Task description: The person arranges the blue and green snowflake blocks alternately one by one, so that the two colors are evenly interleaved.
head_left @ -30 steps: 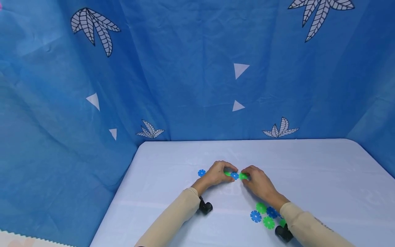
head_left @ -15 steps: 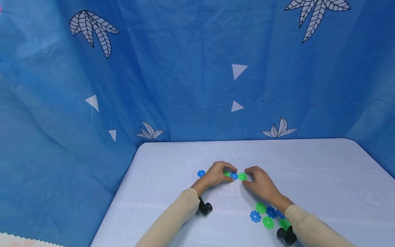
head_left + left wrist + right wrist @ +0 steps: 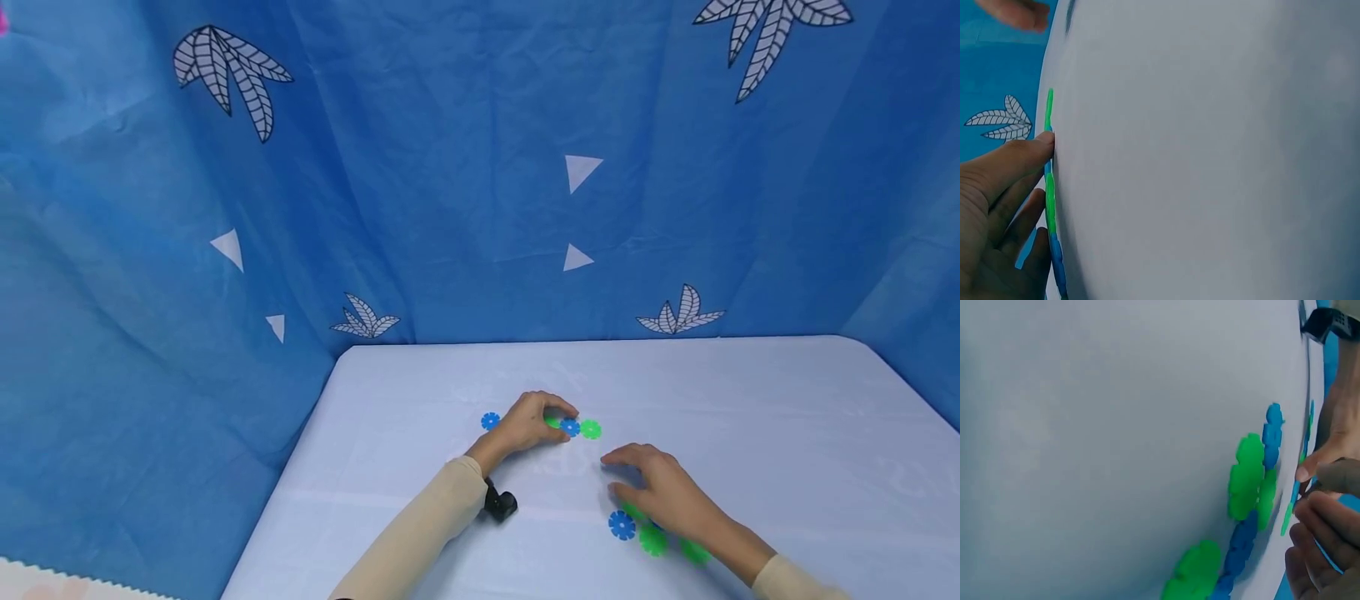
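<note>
While my left hand (image 3: 527,422) pinches the middle blue disc (image 3: 570,427), thumb on its near side and forefinger on its far side, my right hand (image 3: 666,490) holds nothing, its thumb and forefinger spread apart. The disc I pinch belongs to a row running roughly parallel to the far edge of the desk (image 3: 765,417), nearer the left edge than the right. The row begins on the left with the end blue disc (image 3: 491,421), then goes behind my left hand, where I cannot see it all from above. Past my palm come the inner green disc (image 3: 552,422), the pinched one, and the end green disc (image 3: 591,429), with none of my fingers on it. Edge-on from my left wrist, green and blue pieces alternate and touch.

My right hand is above some loose discs, which lie farther from the far edge than the row and right of its end: the loose blue disc (image 3: 622,525), the front green disc (image 3: 653,540), other greens, and dark blue pieces (image 3: 1240,547) mostly hidden from above by my hand. A black device (image 3: 501,505) shows beside my left sleeve (image 3: 431,517). Beyond the far edge hangs a blue cloth (image 3: 465,183) printed with leaves and white triangles.
</note>
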Demonstrator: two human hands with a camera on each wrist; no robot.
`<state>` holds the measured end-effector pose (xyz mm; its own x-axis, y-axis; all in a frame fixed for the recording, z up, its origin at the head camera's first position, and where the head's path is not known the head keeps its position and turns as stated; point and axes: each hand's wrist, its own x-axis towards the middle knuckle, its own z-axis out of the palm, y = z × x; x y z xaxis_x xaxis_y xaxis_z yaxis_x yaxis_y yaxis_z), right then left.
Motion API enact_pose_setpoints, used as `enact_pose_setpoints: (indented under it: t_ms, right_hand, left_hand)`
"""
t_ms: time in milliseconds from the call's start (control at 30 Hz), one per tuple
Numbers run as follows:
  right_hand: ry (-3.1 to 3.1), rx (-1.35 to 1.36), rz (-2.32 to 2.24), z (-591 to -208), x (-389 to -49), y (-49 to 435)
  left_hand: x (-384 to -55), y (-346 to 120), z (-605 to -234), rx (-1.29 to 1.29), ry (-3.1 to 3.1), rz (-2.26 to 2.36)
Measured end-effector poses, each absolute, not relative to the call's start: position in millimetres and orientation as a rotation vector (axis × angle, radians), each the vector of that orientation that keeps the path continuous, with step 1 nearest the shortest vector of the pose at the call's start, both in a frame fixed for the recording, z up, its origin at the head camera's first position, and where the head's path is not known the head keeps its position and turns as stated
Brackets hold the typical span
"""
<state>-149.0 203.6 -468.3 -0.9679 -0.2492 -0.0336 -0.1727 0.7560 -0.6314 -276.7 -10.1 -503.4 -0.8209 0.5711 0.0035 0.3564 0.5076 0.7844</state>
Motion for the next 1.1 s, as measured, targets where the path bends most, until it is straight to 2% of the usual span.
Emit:
enact_pose_setpoints:
  t_ms: [233,467,833,1100]
  right_hand:
    - [2.832,-0.652,-0.774,-469,-124,216]
    - [2.859,-0.768,-0.569,-472,-112,219]
    - [2.921,-0.885,-0.511,-479,-110,216]
    - [2.954,-1.111,-0.574,-479,-108,217]
  left_hand:
    - [-275,-10,-502,0.795,2.513,1.185]
    - [-273,-10,-498,0.807,2.494,1.199]
    - [-271,-7,-494,0.836,2.537,1.16]
    - [-269,5,-492,0.872,2.494,1.187]
